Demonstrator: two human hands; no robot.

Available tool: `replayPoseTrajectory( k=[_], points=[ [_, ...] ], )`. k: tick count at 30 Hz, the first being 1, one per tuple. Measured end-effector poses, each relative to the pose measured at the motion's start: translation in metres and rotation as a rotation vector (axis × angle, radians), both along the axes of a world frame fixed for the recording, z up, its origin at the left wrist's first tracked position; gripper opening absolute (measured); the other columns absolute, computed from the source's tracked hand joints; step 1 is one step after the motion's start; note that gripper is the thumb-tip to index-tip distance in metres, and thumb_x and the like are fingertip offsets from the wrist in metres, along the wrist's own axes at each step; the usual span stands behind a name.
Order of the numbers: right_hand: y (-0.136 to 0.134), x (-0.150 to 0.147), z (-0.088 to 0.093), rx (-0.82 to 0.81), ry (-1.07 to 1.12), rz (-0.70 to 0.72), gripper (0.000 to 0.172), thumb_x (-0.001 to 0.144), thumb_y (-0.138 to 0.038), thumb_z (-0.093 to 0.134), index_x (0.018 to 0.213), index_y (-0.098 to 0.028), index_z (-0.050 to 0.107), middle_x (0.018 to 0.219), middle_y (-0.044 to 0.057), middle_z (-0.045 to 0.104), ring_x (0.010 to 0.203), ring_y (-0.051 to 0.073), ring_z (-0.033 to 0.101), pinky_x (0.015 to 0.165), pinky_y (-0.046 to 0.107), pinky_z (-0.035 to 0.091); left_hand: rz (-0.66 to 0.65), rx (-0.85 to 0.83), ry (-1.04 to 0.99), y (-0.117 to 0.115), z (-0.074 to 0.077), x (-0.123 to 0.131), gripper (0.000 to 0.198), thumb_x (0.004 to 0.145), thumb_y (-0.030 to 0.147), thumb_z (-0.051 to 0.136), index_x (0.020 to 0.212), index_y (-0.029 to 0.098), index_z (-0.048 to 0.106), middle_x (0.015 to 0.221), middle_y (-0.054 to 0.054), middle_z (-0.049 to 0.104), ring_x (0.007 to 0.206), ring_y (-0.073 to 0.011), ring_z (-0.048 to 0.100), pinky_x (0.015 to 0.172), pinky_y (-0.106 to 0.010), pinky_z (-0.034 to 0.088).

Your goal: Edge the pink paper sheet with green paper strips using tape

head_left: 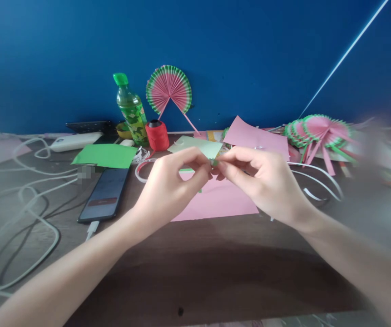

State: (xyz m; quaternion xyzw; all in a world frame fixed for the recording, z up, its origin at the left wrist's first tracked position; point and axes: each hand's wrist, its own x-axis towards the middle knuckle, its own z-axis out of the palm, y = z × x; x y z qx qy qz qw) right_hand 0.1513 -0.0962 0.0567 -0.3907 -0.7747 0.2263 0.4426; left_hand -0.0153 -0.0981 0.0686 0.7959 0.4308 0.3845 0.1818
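Observation:
My left hand (178,181) and my right hand (263,177) meet fingertip to fingertip above the middle of the table. Between their pinched fingers is a small green piece (213,161), mostly hidden by the fingertips. Below them a pink paper sheet (219,202) lies flat on the brown table (195,268). Just behind the hands is a pale green sheet (195,145). Another pink sheet (256,138), with a raised corner, lies behind my right hand.
A phone (105,195) with a cable lies left, near a bright green sheet (103,155). Behind stand a green bottle (132,113), a red spool-like object (157,136) and a round pink-green paper fan (169,88). More folded fans (321,129) lie at right. White cables (28,204) loop at left.

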Motion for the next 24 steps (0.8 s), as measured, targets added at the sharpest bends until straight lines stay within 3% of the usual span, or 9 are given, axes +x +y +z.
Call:
replayPoseTrajectory(
  k=[6,15,24],
  points=[
    [-0.0016,-0.0021,0.0012,0.087,-0.079,-0.046,0.015,0.083,-0.015,0.052,0.071,-0.019,0.061,0.071,0.000,0.066,0.068,0.013,0.061,0.060,0.024,0.048,-0.003,0.040,0.026,-0.0001,-0.0008,0.0009,0.014,0.075,0.012,0.046,0.070,0.018,0.057,0.071,0.001,0.066,0.068,-0.0119,0.060,0.063,-0.023,0.046],
    [-0.0012,-0.0047,-0.0072,0.389,-0.224,-0.116,0.016,0.082,-0.011,0.052,0.068,-0.019,0.058,0.066,0.001,0.060,0.059,0.012,0.054,0.056,0.025,0.044,0.041,0.096,0.105,0.0005,-0.0016,0.0019,0.017,0.076,0.014,0.045,0.066,0.017,0.058,0.067,0.002,0.064,0.062,-0.0104,0.056,0.059,-0.022,0.041],
    [-0.0022,-0.0043,-0.0050,0.337,-0.196,-0.106,0.015,0.080,-0.011,0.054,0.069,-0.020,0.058,0.066,0.000,0.060,0.059,0.012,0.054,0.055,0.025,0.044,0.058,0.071,0.057,0.0020,-0.0029,0.0018,0.015,0.072,0.012,0.048,0.064,0.018,0.059,0.064,0.004,0.063,0.062,-0.0100,0.056,0.059,-0.021,0.042]
  ],
)
